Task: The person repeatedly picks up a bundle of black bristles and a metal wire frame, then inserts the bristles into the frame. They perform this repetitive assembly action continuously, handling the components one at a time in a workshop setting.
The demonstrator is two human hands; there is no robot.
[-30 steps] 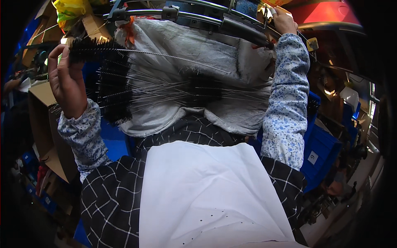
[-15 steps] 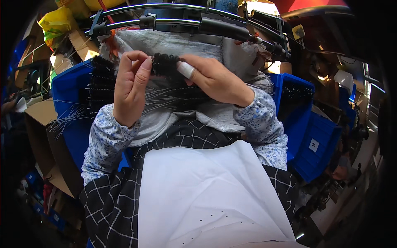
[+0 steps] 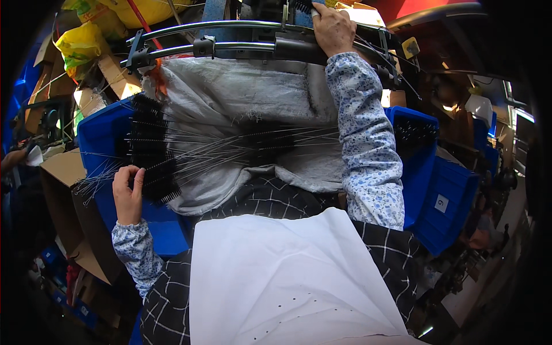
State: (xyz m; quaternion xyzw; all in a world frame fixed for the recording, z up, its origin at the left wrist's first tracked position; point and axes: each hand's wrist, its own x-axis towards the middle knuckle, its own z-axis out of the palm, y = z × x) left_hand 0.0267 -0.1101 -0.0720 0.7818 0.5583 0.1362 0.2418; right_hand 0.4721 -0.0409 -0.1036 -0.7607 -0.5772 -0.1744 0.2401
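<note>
Head view showed the left hand (image 3: 128,194), thumb and forefinger nearly together, at the left edge of brushes (image 3: 149,145) on the sack (image 3: 221,89), and the right hand (image 3: 334,30) curled at the far rails (image 3: 244,46), both grips unclear; a hasty tug risked tangling crossed wires (image 3: 207,149).

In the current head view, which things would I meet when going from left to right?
Open cardboard box, left hand, middle cluster of black bristles, right hand, blue crate with a white label.
</note>
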